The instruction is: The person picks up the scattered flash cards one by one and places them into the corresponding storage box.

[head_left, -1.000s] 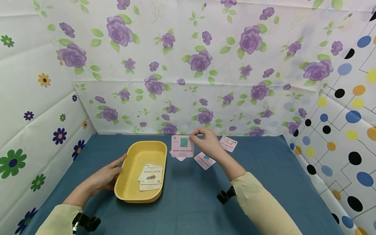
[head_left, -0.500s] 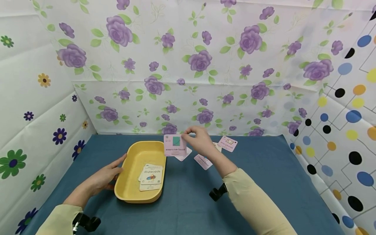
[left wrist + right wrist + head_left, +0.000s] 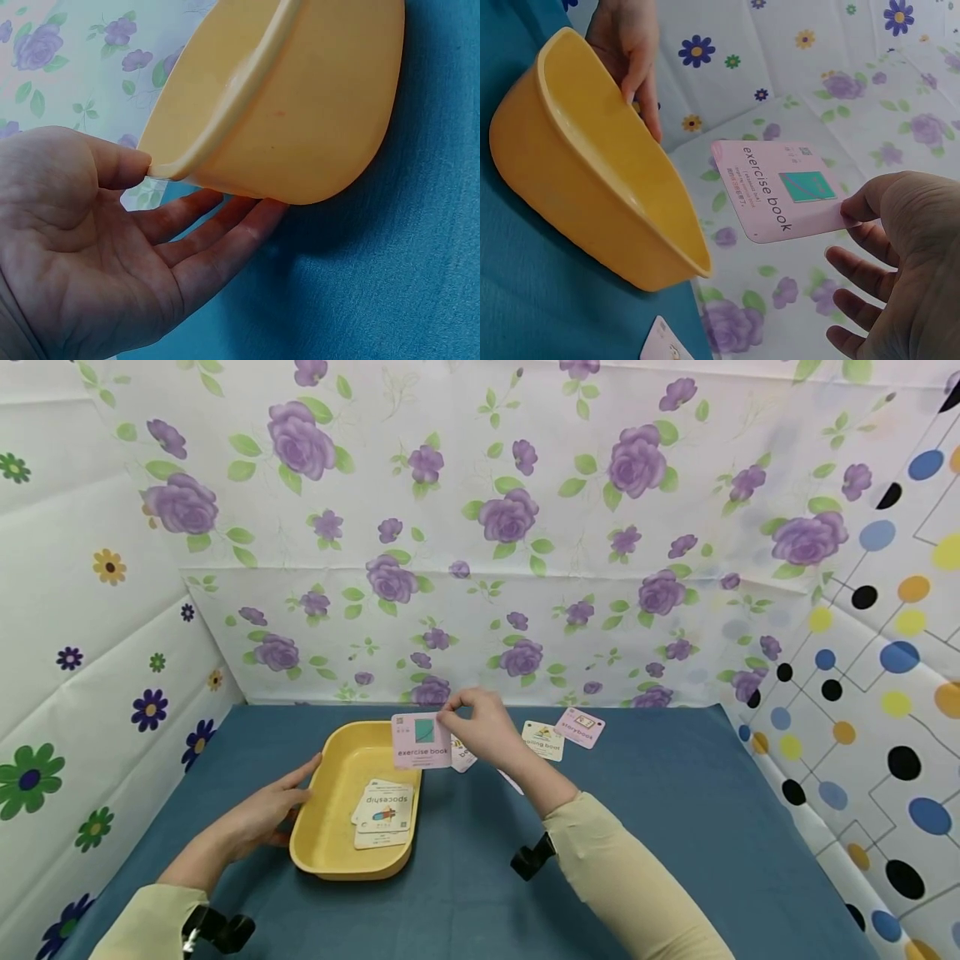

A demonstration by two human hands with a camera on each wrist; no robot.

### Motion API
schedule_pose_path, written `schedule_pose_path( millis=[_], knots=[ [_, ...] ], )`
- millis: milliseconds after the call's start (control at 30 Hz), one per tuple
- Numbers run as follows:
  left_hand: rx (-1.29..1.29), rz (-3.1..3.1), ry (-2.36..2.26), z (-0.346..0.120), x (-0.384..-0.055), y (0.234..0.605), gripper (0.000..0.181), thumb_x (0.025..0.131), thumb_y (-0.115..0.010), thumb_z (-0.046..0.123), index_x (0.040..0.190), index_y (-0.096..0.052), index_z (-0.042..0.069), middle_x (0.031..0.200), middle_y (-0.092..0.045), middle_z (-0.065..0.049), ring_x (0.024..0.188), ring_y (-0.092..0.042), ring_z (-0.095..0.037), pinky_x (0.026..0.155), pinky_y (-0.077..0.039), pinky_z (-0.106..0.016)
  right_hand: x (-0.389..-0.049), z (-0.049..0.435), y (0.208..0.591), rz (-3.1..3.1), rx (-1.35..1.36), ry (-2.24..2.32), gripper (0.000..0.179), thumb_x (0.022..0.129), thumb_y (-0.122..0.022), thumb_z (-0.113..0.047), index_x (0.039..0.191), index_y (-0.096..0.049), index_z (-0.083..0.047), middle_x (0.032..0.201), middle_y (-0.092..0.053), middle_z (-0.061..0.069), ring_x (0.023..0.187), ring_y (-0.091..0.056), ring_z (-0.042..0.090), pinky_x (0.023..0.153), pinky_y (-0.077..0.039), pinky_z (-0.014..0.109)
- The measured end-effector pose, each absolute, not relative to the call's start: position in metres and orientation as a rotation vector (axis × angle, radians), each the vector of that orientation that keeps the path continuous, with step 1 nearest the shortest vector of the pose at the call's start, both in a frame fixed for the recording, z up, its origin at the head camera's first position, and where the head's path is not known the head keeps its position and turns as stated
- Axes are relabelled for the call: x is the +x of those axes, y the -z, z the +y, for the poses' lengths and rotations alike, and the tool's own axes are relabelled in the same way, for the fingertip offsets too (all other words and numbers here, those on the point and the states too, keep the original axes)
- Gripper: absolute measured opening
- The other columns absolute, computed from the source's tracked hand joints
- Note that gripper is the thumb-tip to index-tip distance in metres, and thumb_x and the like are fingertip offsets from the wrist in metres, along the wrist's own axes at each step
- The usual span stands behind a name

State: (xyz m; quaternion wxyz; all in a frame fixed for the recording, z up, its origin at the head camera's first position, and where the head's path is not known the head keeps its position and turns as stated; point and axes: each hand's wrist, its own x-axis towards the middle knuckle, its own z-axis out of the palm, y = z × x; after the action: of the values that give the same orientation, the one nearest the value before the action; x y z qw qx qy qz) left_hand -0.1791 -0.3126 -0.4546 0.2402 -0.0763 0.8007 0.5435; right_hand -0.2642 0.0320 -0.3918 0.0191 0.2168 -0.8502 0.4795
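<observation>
My right hand point(image 3: 480, 727) pinches a pink flashcard point(image 3: 776, 191) printed "exercise book" between thumb and forefinger, its other fingers loosely bent. In the head view the card overlaps the far right rim of a yellow plastic tub point(image 3: 318, 827). My left hand point(image 3: 112, 240) holds the tub's left side, thumb on the rim and fingertips against the outer wall. Inside the tub lie several white cards, the top one a "spaceship" flashcard point(image 3: 384, 814). A pink flashcard point(image 3: 462, 756) shows partly behind the held card.
Right of my right hand lie a pink "storybook" card point(image 3: 579, 727) and a cream card point(image 3: 543, 741) with a boat picture. Another card point(image 3: 512, 782) is mostly hidden under the right wrist. A blue cloth point(image 3: 645, 843) covers the table; flowered sheets point(image 3: 480, 527) stand behind.
My right hand has carried the "exercise book" card leftward to the tub's far right rim, uncovering the cream boat card. My left hand stays on the tub.
</observation>
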Motion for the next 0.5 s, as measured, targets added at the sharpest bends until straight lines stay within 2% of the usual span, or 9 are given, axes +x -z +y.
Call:
schedule_pose_path(
  millis=[167, 500],
  knots=[
    [-0.225, 2.185, -1.484, -0.313, -0.181, 0.457, 0.066, 0.113, -0.039, 0.03, 0.165, 0.001, 0.036, 0.166, -0.002, -0.029, 0.135, -0.042, -0.052, 0.081, -0.055, -0.054, -0.264, 0.028, 0.394, -2.649, 0.691, -1.47, 0.013, 0.101, -0.065, -0.026, 0.095, -0.073, -0.017, 0.114, -0.064, 0.003, 0.125, -0.055, 0.026, 0.093, -0.046, 0.045],
    [-0.186, 2.208, -1.466, -0.312, -0.178, 0.456, 0.065, 0.113, -0.037, 0.032, 0.165, 0.002, 0.036, 0.167, -0.002, -0.029, 0.133, -0.045, -0.051, 0.082, -0.055, -0.055, -0.259, 0.016, 0.392, -2.687, 0.674, -1.481, 0.014, 0.101, -0.064, -0.028, 0.098, -0.073, -0.017, 0.12, -0.062, 0.004, 0.127, -0.052, 0.028, 0.096, -0.045, 0.045]
  ],
)
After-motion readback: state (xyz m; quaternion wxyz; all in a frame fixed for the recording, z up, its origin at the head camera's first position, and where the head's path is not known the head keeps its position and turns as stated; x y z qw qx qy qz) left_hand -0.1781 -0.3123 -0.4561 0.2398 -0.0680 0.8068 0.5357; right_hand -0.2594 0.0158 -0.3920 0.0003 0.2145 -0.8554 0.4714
